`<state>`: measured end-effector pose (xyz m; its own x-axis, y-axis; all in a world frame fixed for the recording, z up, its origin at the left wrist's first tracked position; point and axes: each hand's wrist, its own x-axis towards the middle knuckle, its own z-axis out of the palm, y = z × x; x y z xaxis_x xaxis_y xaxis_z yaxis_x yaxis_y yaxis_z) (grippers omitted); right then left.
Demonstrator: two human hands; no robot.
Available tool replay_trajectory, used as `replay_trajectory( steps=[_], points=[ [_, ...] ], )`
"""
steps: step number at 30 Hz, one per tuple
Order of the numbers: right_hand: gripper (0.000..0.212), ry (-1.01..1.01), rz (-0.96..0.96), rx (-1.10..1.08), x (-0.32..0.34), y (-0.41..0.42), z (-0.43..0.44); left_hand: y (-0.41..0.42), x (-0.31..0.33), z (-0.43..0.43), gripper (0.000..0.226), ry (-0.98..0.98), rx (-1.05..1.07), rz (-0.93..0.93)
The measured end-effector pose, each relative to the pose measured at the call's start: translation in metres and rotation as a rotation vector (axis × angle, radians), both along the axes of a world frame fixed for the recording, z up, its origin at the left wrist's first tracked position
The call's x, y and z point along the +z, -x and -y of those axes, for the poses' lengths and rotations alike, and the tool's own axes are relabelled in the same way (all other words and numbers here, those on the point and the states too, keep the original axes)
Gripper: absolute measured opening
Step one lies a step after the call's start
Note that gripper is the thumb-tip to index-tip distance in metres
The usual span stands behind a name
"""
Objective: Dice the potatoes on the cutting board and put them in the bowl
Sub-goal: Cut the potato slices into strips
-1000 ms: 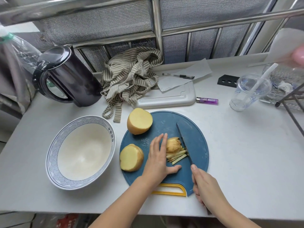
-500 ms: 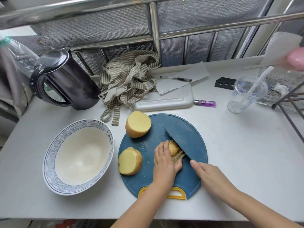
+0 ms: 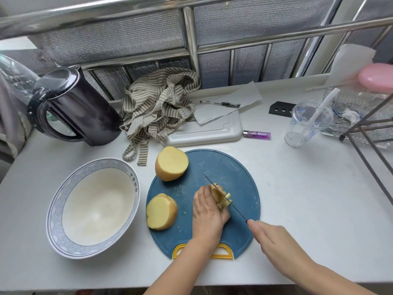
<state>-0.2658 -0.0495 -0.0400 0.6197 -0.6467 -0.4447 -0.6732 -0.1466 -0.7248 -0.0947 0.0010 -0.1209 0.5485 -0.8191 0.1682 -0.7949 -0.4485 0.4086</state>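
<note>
Head view, round blue board (image 3: pixel 223 167), sliced potato (image 3: pixel 218 196), thin knife (image 3: pixel 236 209)

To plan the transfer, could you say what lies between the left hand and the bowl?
A potato half on the cutting board lies between left hand and bowl, seen in the head view.

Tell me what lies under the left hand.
A partly sliced potato piece, cut strips poking out beside the knife. The left hand covers most of it.
</note>
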Motion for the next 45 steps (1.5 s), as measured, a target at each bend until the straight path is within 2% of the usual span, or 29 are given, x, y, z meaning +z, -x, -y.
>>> replay_trajectory(
  steps=[7,12,17,29,34,40,45],
  points=[
    [0.051,-0.007,0.069,-0.079,-0.002,0.000,0.003,0.000,-0.005,-0.003,0.068,-0.007,0.014,0.000],
    [0.051,-0.027,0.014,-0.089,-0.008,-0.003,0.006,0.002,-0.001,-0.006,0.071,0.013,0.018,0.034],
    [0.050,-0.036,-0.015,-0.065,-0.012,-0.002,-0.003,0.002,-0.003,-0.009,0.076,0.011,0.047,-0.016],
    [0.052,0.029,0.040,-0.016,-0.007,-0.003,0.000,0.000,-0.006,-0.004,0.065,-0.038,0.019,0.044],
    [0.051,-0.030,0.093,-0.036,-0.003,-0.005,-0.002,0.000,-0.006,-0.003,0.063,-0.015,0.011,0.067],
    [0.051,0.003,0.017,0.010,-0.002,-0.008,-0.003,0.000,-0.005,-0.003,0.063,0.013,0.022,0.069],
    [0.050,0.011,-0.034,0.024,0.001,-0.015,-0.009,-0.001,-0.003,-0.002,0.065,-0.040,0.019,0.060]
  ],
)
